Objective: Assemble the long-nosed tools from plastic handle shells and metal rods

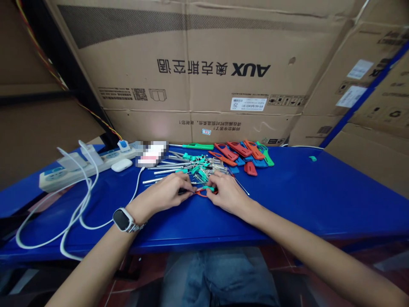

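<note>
Both of my hands meet over the middle of a blue table (303,200). My left hand (168,192), with a smartwatch (123,219) on its wrist, pinches a thin metal rod. My right hand (225,192) grips a small red handle with a green piece (207,189); the rod's tip meets it between my fingers. Just behind my hands lies a pile of metal rods with green tips (194,167). Behind that are several red, blue and green plastic handles (244,153).
A white power strip (79,168) with plugs and white cables (76,211) lies at the left. Beside it sit a white earbud case (122,164) and a blurred object. Large cardboard boxes (207,64) stand behind the table. A small green piece (312,158) lies at the right.
</note>
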Demonstrator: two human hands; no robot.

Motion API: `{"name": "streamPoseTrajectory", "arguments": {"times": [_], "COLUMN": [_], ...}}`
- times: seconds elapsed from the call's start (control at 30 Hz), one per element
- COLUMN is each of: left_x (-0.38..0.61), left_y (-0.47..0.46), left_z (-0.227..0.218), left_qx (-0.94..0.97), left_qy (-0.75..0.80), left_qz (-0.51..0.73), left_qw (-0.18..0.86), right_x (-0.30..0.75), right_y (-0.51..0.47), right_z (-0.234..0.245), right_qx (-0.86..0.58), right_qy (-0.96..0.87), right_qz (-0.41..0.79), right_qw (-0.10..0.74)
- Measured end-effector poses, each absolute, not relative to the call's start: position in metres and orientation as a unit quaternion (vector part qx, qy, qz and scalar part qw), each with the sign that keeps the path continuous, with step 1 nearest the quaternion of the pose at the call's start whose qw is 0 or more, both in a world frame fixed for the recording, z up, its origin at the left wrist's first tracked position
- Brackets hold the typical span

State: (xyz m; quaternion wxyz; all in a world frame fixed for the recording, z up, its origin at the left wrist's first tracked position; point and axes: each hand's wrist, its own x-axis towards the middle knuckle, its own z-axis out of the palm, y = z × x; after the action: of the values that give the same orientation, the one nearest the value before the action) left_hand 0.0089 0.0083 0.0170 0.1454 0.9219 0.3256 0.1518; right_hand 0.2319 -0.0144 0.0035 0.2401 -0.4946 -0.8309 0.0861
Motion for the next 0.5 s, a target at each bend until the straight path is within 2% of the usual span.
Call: {"name": "streamPoseTrajectory", "arguments": {"times": [0.3, 0.5], "left_x": [0.009, 0.020], "left_y": [0.006, 0.001], "left_z": [0.018, 0.017], "left_qx": [0.920, 0.917], "left_qy": [0.341, 0.357], "left_qz": [0.141, 0.154], "left_qw": [0.131, 0.088], "right_x": [0.248, 0.248], "right_y": [-0.005, -0.003], "right_z": [0.025, 0.022], "right_qx": [-0.451, -0.431], "right_qy": [-0.861, -0.862], "right_qz": [0.164, 0.172], "right_qw": [0.170, 0.203]}}
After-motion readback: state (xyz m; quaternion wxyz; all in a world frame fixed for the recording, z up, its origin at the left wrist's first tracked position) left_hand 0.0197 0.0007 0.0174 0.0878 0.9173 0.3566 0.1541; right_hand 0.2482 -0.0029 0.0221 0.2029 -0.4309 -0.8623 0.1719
